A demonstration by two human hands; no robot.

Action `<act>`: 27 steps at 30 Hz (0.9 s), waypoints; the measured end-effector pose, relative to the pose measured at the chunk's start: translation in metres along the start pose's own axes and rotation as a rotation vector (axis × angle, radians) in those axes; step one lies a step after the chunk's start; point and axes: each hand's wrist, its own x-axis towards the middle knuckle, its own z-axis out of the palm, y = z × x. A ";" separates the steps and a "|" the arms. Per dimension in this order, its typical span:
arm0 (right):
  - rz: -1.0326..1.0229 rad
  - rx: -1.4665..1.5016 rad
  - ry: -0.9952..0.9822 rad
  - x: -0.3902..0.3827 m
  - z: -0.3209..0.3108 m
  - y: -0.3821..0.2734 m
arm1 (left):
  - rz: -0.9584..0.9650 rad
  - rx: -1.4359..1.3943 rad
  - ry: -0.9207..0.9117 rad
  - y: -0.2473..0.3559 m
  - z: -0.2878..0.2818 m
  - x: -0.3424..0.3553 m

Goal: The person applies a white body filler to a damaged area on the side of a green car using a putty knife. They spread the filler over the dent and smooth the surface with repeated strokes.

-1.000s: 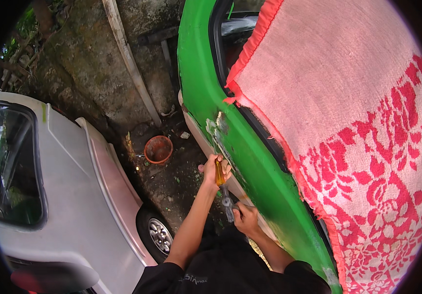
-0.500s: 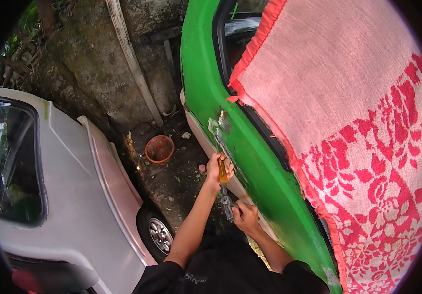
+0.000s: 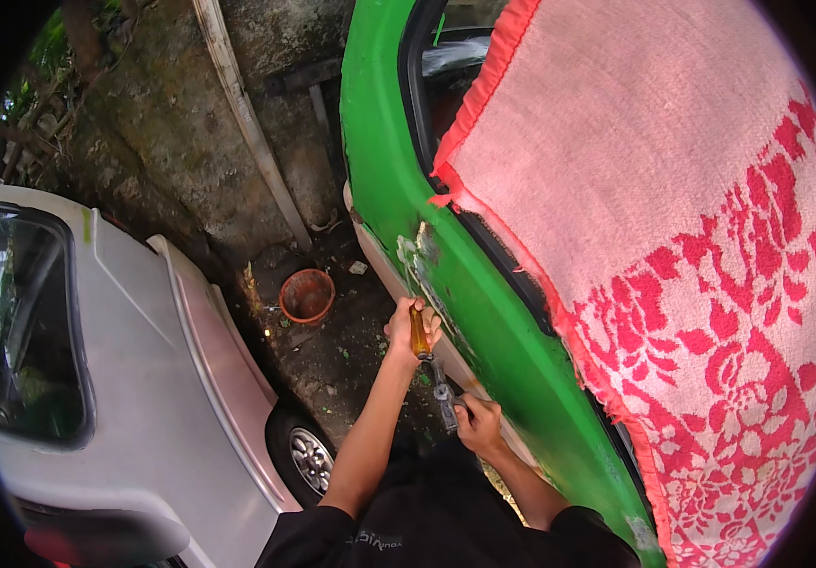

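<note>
- Screwdriver, judging by its translucent amber handle, sits in your left hand; your fingers are wrapped around that handle, its butt end tilted back toward you.
- Your right hand is curled around the lower part of a grey metal tool, whose kind is hard to make out.
- The grey tool's upper end reaches the butt of the amber handle; whether the two touch, you cannot tell from this view.
- Both tools are in front of your body, close along the side of the green car; the screwdriver's tip is too fine to follow.
- Just beyond your left hand, the bodywork carries a damaged patch with pale, grey and scraped areas.
- To your right, a pink towel with red flowers and a red border drapes over the green car, partly covering its dark-edged window.
- On your left is a silver-white car, its wheel near your left forearm.
- Between the cars, a reddish-brown pot rests on the littered ground.
- Farther ahead, a wooden plank leans against a stained wall.
</note>
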 end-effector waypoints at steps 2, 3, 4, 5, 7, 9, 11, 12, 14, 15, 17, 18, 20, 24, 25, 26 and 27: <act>0.034 -0.016 0.019 -0.005 0.001 0.000 | -0.022 0.028 0.003 -0.005 0.000 -0.009; 0.042 -0.008 0.027 -0.008 0.002 0.002 | -0.035 0.083 0.054 -0.007 0.010 -0.017; 0.051 0.000 0.037 -0.010 0.003 0.003 | -0.040 0.095 0.053 -0.009 0.016 -0.022; 0.059 0.008 0.046 -0.012 0.004 0.004 | -0.045 0.107 0.051 -0.011 0.021 -0.026; 0.051 0.037 0.047 -0.009 0.004 -0.001 | -0.026 0.098 0.011 -0.013 0.013 -0.021; 0.052 0.036 0.046 -0.009 0.004 -0.004 | -0.012 0.093 0.006 -0.012 0.008 -0.019; 0.061 0.006 0.040 -0.010 0.004 -0.004 | -0.004 0.087 -0.007 -0.011 0.008 -0.016; 0.050 0.004 0.048 -0.011 0.004 -0.003 | -0.006 0.090 0.002 -0.011 0.011 -0.018; 0.028 -0.002 0.061 -0.012 0.004 -0.001 | -0.010 0.097 0.022 -0.011 0.017 -0.021; 0.024 0.010 0.049 -0.011 0.003 -0.003 | -0.015 0.092 0.025 -0.010 0.017 -0.021; 0.015 0.032 0.023 -0.011 0.000 -0.010 | -0.027 0.083 0.032 -0.007 0.015 -0.021; 0.018 0.027 0.019 -0.012 0.000 -0.011 | -0.030 0.092 0.032 -0.006 0.015 -0.022; 0.026 0.017 0.012 -0.014 0.000 -0.013 | -0.039 0.109 0.031 -0.004 0.018 -0.024; 0.046 0.029 0.014 -0.017 0.001 -0.011 | -0.039 0.125 0.023 -0.003 0.013 -0.025; 0.047 0.023 0.017 -0.017 0.001 -0.010 | -0.035 0.136 0.030 -0.004 0.012 -0.024; 0.048 0.018 0.019 -0.017 0.001 -0.009 | -0.031 0.148 0.037 -0.004 0.011 -0.023; 0.050 0.019 0.024 -0.017 0.001 -0.007 | -0.029 0.158 0.059 -0.004 0.013 -0.024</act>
